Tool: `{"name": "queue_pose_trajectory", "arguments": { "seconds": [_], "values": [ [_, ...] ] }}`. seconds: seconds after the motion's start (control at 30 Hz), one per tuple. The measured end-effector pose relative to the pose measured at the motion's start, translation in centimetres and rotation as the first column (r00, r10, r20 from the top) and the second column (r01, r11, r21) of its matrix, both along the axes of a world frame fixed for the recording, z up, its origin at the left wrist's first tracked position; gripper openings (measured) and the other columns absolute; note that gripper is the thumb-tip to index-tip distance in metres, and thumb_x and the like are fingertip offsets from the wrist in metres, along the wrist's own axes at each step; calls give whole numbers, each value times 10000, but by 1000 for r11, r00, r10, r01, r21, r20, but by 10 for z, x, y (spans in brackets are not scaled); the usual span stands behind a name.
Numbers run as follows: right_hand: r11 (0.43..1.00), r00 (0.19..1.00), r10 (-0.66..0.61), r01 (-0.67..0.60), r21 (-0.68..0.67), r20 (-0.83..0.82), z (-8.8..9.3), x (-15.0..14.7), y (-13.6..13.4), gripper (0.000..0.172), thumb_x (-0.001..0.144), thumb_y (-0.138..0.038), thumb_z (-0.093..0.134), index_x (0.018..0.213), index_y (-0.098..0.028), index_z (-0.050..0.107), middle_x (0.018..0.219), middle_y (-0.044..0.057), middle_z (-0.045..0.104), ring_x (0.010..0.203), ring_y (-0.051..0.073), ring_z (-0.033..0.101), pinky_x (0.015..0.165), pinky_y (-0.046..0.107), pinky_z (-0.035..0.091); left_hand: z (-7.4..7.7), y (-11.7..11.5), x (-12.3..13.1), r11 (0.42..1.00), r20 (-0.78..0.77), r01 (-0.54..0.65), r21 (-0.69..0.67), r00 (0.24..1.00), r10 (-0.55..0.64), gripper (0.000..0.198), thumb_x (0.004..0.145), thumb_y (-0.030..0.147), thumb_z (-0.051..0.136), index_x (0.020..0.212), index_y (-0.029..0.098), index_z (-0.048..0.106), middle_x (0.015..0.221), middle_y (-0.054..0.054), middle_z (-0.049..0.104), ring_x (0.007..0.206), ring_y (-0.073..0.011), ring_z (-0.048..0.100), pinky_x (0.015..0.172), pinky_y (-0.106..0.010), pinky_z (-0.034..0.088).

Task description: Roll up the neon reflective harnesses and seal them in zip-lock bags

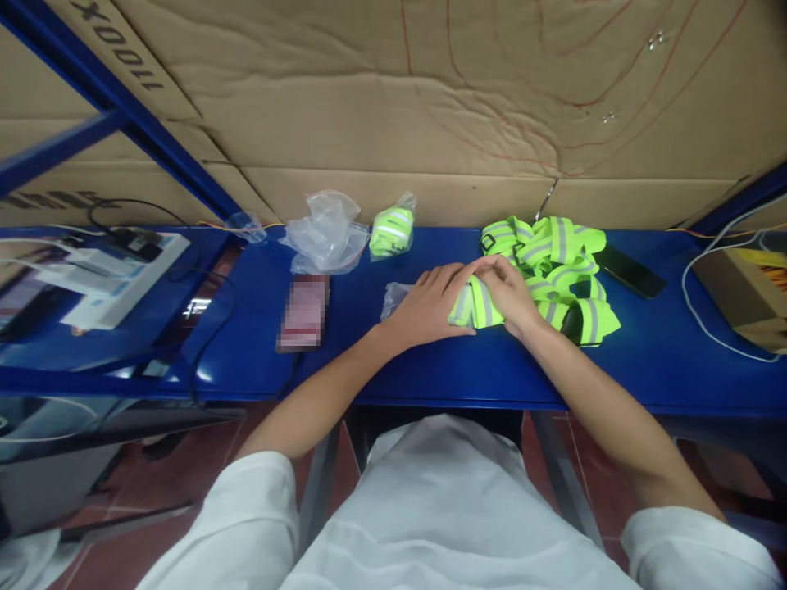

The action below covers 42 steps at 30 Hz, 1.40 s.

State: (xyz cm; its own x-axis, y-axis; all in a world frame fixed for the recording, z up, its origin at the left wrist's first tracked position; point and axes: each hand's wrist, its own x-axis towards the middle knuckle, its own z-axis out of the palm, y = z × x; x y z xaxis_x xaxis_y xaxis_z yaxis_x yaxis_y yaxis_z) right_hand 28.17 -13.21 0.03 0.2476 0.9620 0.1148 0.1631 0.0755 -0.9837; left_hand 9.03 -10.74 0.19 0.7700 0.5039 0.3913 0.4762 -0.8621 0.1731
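ok so left hand (429, 301) and right hand (509, 288) both gripping one folded neon-yellow grey-striped strap bundle (478, 306) over the blue counter (455, 373), one tangled neon-yellow strap pile (561, 244) right of it, one plastic-bagged neon-yellow pack (392, 233) behind-left

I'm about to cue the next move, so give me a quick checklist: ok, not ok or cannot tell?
1. Neon bundle in hand: ok, left hand and right hand hold it.
2. Bundle separate from loose straps: cannot tell, right hand hides the boundary.
3. Loose straps laid out neatly: not ok, heaped.
4. Small clear bag fully visible: not ok, left hand partly covers it.
5. Filled bag apart from hands: ok.
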Motion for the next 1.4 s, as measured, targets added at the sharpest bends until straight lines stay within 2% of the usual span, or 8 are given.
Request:
{"name": "queue_pose_trajectory", "arguments": {
  "seconds": [0.2,0.43,0.6,0.77,0.93,1.03,1.2,1.4],
  "values": [
    [982,976,-166,151,111,141,-1,-11,-3,248,884,-463,644,850,-219,617,811,13,669,779,182,611,769,332,516,5,-7,2,992,-98,-45,115,994,57,1067,871,563,790,1651,73,251,1527,-273,507,1390,-414,523,1119,-495,422],
    [952,907,-225,128,277,357,9,-22,-18,381,1062,-539,451,866,-234,569,776,9,622,728,177,570,713,322,468,4,-6,2,978,-133,-98,185,983,124,1053,932,603,687,1688,76,178,1530,-270,488,1358,-410,533,1068,-496,454],
    [945,942,-207,122,304,265,2,-13,-10,380,1051,-599,432,955,-243,527,925,46,658,854,198,635,817,360,516,3,-10,4,971,-131,12,239,991,20,970,933,524,722,1676,122,246,1496,-271,507,1319,-424,556,1069,-526,457],
    [960,980,-152,115,254,131,10,-2,-6,358,987,-625,556,1018,-272,497,713,-28,508,590,161,513,571,323,429,2,-2,2,983,127,160,87,977,-170,1075,864,557,804,1682,239,184,1543,-209,466,1435,-369,487,1190,-514,415],
    [867,934,-287,159,473,214,27,-10,-21,247,1029,-509,550,1059,-266,524,798,15,590,727,201,627,729,389,524,-4,4,3,999,250,11,-49,968,1,1225,801,539,876,1685,256,76,1556,-204,469,1456,-361,489,1193,-510,425],
    [874,921,-274,119,471,275,28,-17,-30,207,1031,-459,539,1059,-255,554,879,44,639,817,212,651,778,394,545,-5,3,3,998,188,-66,-8,980,67,1217,776,582,881,1674,234,136,1518,-214,527,1408,-382,541,1161,-524,436],
    [915,925,-193,50,401,326,19,-18,-28,156,1005,-392,564,1004,-239,593,871,31,652,848,204,633,844,384,530,-8,1,4,997,121,-27,74,992,18,1132,775,623,859,1615,147,269,1441,-234,596,1333,-378,596,1116,-489,462],
    [950,940,-163,68,304,300,0,-17,-14,136,971,-351,518,1055,-249,487,901,21,625,820,182,622,802,342,535,-7,2,3,995,-47,66,69,997,-62,1221,769,603,873,1658,142,175,1417,-241,580,1278,-399,606,1067,-499,486]
  ]
}}
